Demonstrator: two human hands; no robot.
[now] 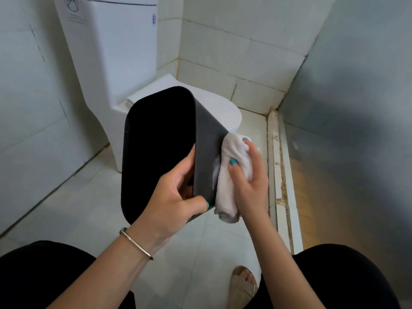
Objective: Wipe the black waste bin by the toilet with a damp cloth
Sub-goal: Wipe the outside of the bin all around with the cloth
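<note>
The black waste bin (207, 134) is lifted off the floor and tipped so its dark opening faces me. My left hand (176, 197) grips its near rim, thumb outside and fingers inside. A bunched white cloth (231, 175) is pressed against the bin's right outer wall, where a wet streak shows. My right hand (249, 172) is closed around that cloth from the right side. The bin's far base is hidden behind its wall.
A white toilet (111, 63) stands behind the bin in the tiled corner. A raised, stained threshold (278, 175) runs along the right beside a grey wall. My sandalled foot (243, 284) rests on the pale floor tiles below.
</note>
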